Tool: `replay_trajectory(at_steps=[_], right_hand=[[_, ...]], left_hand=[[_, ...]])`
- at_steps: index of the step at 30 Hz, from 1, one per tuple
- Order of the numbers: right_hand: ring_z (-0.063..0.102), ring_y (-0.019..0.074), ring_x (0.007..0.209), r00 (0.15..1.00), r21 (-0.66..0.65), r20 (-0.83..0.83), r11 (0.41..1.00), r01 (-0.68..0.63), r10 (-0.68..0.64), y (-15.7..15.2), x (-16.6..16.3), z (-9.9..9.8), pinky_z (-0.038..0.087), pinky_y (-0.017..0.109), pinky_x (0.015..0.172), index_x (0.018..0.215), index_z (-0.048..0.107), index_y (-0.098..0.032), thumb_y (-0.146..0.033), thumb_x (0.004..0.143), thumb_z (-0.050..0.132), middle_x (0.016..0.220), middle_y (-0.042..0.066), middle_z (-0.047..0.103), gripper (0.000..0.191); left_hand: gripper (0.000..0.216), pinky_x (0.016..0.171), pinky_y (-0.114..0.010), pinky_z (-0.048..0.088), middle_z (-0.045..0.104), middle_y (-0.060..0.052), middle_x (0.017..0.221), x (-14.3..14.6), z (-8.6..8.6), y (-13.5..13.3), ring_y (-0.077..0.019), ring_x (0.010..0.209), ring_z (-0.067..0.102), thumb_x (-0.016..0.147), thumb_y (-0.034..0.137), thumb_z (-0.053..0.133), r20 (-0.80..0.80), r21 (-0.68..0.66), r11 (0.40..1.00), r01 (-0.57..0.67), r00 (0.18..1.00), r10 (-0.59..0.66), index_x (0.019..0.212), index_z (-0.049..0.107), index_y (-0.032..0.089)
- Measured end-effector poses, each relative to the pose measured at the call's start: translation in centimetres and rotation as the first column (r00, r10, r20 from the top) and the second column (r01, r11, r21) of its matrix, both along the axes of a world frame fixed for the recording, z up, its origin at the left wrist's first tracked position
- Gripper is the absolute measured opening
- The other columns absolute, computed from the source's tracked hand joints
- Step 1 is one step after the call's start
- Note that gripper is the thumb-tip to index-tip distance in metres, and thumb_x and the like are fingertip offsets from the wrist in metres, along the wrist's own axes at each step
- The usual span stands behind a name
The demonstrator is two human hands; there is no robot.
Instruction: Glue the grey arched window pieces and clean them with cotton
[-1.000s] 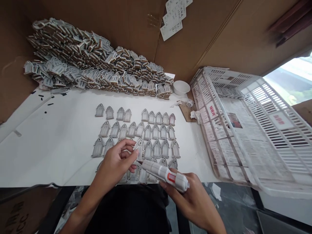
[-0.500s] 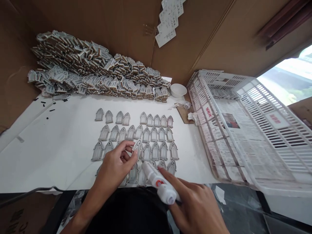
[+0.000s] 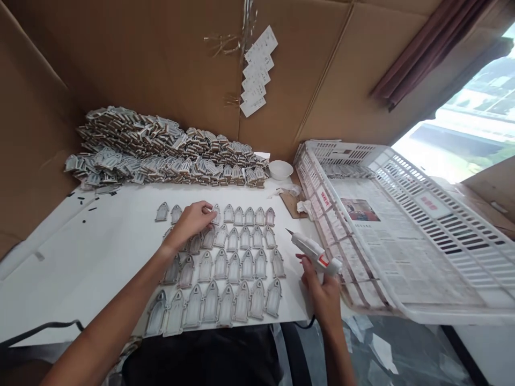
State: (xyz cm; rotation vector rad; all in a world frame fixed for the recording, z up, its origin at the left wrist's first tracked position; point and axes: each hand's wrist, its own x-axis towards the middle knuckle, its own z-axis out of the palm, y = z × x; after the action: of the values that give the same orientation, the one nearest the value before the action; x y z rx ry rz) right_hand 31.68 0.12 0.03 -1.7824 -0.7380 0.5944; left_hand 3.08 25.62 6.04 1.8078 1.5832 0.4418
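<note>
My left hand (image 3: 195,221) reaches to the top row of small arched, window-shaped pieces. Its thumb and fingertips are closed on the edge of one grey-white arched piece (image 3: 216,214), and part of that row is hidden under the hand. Several rows of similar pieces lie flat on the white table, among them a larger arch (image 3: 211,303) in the front row. To the right of the rows, my right hand (image 3: 322,287) grips a white glue gun (image 3: 309,247) with a thin dark nozzle pointing up and left. The nozzle touches nothing.
Along the cardboard wall (image 3: 169,64) lies a long heap of arched pieces (image 3: 132,134). A white bowl (image 3: 280,170) and a brown board (image 3: 293,203) sit at its right end. On the right, a white plastic crate (image 3: 386,300) lined with newspaper holds some pieces.
My left hand has moved from a piece in a nearer row to the far row. My right hand has drawn the glue gun away from the rows to the right. The view has shifted.
</note>
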Motion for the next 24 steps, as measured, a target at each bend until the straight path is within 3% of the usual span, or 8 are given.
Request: replay_trajectory(at_steps=[4, 7, 12, 17, 20, 24], right_hand=[[0.069, 0.0250, 0.069, 0.999, 0.001, 0.025, 0.999, -0.034, 0.033, -0.1, 0.0, -0.3, 0.060, 0.036, 0.067, 0.113, 0.091, -0.017, -0.078, 0.089, 0.073, 0.087, 0.010, 0.083, 0.068], [0.070, 0.0252, 0.070, 0.996, 0.032, 0.059, 0.997, -0.064, 0.062, 0.1, 0.1, -0.3, 0.059, 0.037, 0.069, 0.112, 0.091, -0.017, -0.076, 0.091, 0.072, 0.087, 0.010, 0.083, 0.065], [0.065, 0.0231, 0.062, 0.997, 0.036, 0.042, 0.997, -0.067, 0.066, 0.1, 0.3, -0.4, 0.055, 0.034, 0.060, 0.110, 0.089, -0.015, -0.075, 0.094, 0.070, 0.068, 0.005, 0.072, 0.065], [0.057, 0.0197, 0.058, 0.998, 0.041, 0.004, 0.997, -0.059, 0.059, 0.0, 0.1, -0.4, 0.051, 0.032, 0.058, 0.109, 0.087, -0.014, -0.076, 0.094, 0.069, 0.061, 0.000, 0.060, 0.067], [0.052, 0.0180, 0.056, 0.998, 0.037, -0.024, 0.998, -0.058, 0.059, 0.0, 0.0, -0.3, 0.046, 0.030, 0.054, 0.107, 0.087, -0.014, -0.078, 0.094, 0.069, 0.060, -0.002, 0.053, 0.068], [0.055, 0.0191, 0.060, 0.999, 0.047, -0.014, 0.998, -0.051, 0.051, 0.1, 0.0, 0.0, 0.050, 0.031, 0.058, 0.105, 0.087, -0.014, -0.078, 0.093, 0.070, 0.063, 0.000, 0.058, 0.067]], left_hand=[[0.033, 0.085, -0.040, 0.065, 0.079, -0.002, 0.096, 0.5, 0.0, 1.2, -0.0185, 0.078, 0.076, 0.107, 0.045, 0.073, -0.138, -0.013, 0.999, 0.030, 0.990, -0.032, 0.124, 0.074, 0.016], [0.034, 0.093, -0.044, 0.063, 0.080, -0.005, 0.098, 0.8, 0.7, 1.1, -0.0230, 0.089, 0.078, 0.107, 0.040, 0.070, -0.249, 0.030, 0.998, 0.047, 0.968, -0.038, 0.131, 0.073, 0.015], [0.045, 0.113, -0.047, 0.053, 0.074, -0.016, 0.132, 2.3, 1.5, 0.3, -0.0376, 0.126, 0.073, 0.104, 0.035, 0.058, -0.401, 0.172, 0.978, 0.118, 0.915, -0.040, 0.142, 0.074, 0.017], [0.041, 0.103, -0.050, 0.056, 0.068, -0.020, 0.134, 4.6, 0.9, -0.1, -0.0431, 0.116, 0.076, 0.098, 0.045, 0.064, -0.464, 0.154, 0.969, 0.195, 0.880, -0.104, 0.122, 0.082, 0.017], [0.039, 0.102, -0.051, 0.057, 0.069, -0.022, 0.132, 5.6, 0.4, 0.3, -0.0417, 0.115, 0.076, 0.096, 0.039, 0.065, -0.440, 0.153, 0.970, 0.187, 0.892, -0.103, 0.121, 0.078, 0.012], [0.036, 0.103, -0.049, 0.056, 0.078, -0.017, 0.116, 6.4, 0.2, 0.6, -0.0375, 0.115, 0.075, 0.092, 0.028, 0.066, -0.326, 0.146, 0.976, 0.160, 0.939, -0.105, 0.124, 0.072, 0.013]])
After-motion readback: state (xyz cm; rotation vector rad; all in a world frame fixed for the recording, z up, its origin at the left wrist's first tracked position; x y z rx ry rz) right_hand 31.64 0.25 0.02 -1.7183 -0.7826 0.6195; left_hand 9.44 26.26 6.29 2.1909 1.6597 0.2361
